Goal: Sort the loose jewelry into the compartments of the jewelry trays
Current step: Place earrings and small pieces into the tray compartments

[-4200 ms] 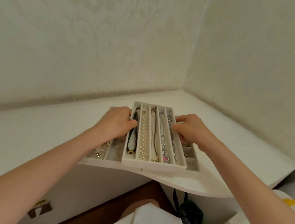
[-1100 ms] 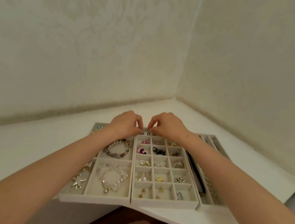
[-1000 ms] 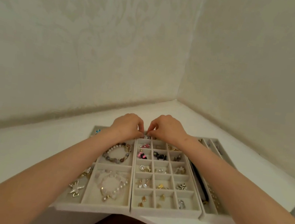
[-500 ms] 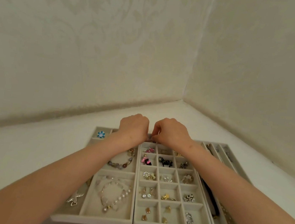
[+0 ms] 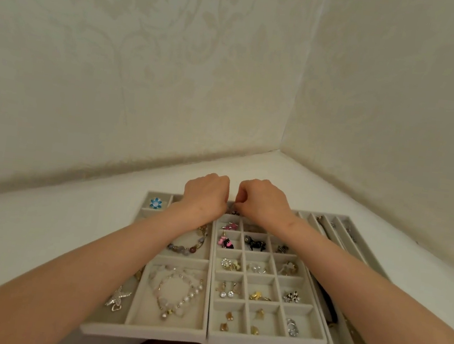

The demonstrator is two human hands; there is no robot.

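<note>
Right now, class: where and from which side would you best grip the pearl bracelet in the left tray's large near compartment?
Probably pinch the pearl bracelet on its right-hand run of pearls, coming down from above: it lies flat as an open loop, and the left tray walls in its sides.

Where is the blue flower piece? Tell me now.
In the head view, the blue flower piece sits in the far left corner compartment of the left tray, just left of the left hand and its wrist.
</note>
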